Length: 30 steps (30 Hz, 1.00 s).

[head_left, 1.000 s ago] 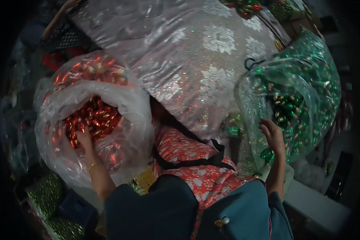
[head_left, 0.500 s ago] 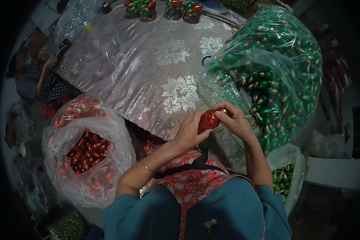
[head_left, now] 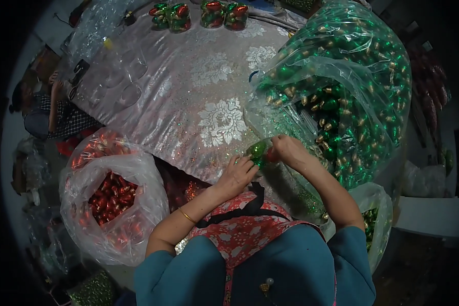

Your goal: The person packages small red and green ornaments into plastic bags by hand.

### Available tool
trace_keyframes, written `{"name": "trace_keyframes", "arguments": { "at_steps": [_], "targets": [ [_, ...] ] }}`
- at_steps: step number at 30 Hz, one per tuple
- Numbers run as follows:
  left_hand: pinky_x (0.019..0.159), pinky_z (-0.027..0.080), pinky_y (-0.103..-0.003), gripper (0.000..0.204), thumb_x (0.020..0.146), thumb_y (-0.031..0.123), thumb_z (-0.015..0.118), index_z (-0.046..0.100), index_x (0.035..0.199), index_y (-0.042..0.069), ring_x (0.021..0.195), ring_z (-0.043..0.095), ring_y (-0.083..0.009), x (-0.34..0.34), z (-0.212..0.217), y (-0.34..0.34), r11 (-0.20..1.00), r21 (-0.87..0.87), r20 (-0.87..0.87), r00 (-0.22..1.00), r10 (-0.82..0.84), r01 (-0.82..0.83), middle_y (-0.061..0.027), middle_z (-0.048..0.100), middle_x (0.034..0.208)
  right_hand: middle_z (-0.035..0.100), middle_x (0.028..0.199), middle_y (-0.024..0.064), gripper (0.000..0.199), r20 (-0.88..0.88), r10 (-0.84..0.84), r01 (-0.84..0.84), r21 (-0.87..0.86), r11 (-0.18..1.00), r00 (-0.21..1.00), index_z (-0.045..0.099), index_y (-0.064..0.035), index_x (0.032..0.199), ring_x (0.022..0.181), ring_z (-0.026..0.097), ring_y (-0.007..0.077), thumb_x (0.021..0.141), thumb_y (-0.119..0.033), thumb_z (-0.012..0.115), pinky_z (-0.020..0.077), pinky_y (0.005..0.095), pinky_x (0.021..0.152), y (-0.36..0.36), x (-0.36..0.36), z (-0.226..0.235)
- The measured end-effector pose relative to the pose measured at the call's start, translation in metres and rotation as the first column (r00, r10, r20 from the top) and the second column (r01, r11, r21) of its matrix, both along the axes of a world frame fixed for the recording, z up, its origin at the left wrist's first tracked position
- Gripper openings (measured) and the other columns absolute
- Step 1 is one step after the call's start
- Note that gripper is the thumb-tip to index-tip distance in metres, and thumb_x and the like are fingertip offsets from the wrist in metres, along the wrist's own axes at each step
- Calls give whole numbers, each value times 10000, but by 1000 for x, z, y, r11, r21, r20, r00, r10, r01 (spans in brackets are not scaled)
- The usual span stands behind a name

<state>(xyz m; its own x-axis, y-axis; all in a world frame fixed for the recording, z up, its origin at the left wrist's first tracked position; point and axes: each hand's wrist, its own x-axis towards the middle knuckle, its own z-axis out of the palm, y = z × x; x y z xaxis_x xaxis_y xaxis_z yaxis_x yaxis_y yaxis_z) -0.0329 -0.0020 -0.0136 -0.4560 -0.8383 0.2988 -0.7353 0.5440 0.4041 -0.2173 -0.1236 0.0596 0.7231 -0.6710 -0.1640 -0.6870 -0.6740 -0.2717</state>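
In front of my apron, my two hands meet near the table's edge. My left hand (head_left: 237, 176) is closed with its fingertips on a shiny green bulb-shaped ornament (head_left: 257, 151). Just right of that, my right hand (head_left: 292, 153) pinches a red ornament (head_left: 272, 155), mostly covered by the fingers. The two ornaments are side by side; whether clear plastic surrounds them I cannot tell. A clear bag of red ornaments (head_left: 112, 199) gapes by my left forearm. A big clear bag of green ornaments with gold caps (head_left: 336, 102) lies open beyond my right hand.
Several clear tubs of red and green ornaments (head_left: 178, 18) stand at the table's far edge. Glitter lies scattered on the patterned tablecloth (head_left: 188, 92). Clear plastic shells (head_left: 122, 76) lie at the left. A smaller bag of green ornaments (head_left: 375, 219) is by my right elbow. Another person (head_left: 46, 107) sits at left.
The red ornament I held up between both hands is now lower in my right hand, partly hidden. A green ornament has come into view at my left fingertips. My right arm has swung outward.
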Motion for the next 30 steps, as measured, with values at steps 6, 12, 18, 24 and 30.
{"name": "trace_keyframes", "arguments": {
  "at_steps": [6, 12, 18, 24, 30],
  "targets": [
    [929, 341, -473, 409, 700, 61, 620, 547, 1102, 34, 1056, 489, -276, 1, 0, -1, 999, 38, 9, 1000, 8, -9, -114, 530, 983, 606, 837, 200, 135, -5, 24, -23, 82, 996, 1000, 586, -8, 853, 779, 602, 389, 770, -114, 574, 481, 445, 649, -11, -5, -6],
    [931, 336, -474, 407, 702, 65, 621, 555, 1103, 39, 1030, 491, -271, 3, 1, -3, 999, 37, -10, 1000, -22, 22, -109, 524, 959, 640, 807, 193, 165, -144, 66, -24, 278, 960, 987, 651, -35, 830, 790, 635, 350, 769, -178, 595, 511, 424, 677, -16, 11, -23],
    [937, 337, -490, 374, 722, 73, 585, 544, 1093, 38, 1017, 490, -292, 5, 3, -4, 995, 76, -37, 998, -57, 59, -112, 517, 933, 662, 835, 170, 197, -396, 133, -29, 259, 965, 908, 676, -59, 846, 832, 653, 322, 745, -221, 625, 528, 409, 711, -22, 36, -40],
    [929, 340, -489, 386, 716, 91, 607, 539, 1093, 42, 989, 490, -279, 7, 0, -6, 997, 26, -39, 997, -68, 69, -105, 509, 933, 667, 831, 166, 184, -413, 193, -79, 277, 958, 890, 682, -38, 813, 827, 660, 316, 747, -195, 611, 530, 418, 726, -26, 44, -40],
    [927, 343, -491, 376, 707, 92, 609, 545, 1076, 51, 986, 491, -281, 5, 2, -7, 993, 64, -63, 993, -99, 103, -107, 509, 937, 663, 836, 177, 159, -439, 40, 17, 124, 992, 897, 682, -23, 791, 831, 660, 318, 776, -125, 561, 531, 416, 725, -23, 40, -57]
  ]
}}
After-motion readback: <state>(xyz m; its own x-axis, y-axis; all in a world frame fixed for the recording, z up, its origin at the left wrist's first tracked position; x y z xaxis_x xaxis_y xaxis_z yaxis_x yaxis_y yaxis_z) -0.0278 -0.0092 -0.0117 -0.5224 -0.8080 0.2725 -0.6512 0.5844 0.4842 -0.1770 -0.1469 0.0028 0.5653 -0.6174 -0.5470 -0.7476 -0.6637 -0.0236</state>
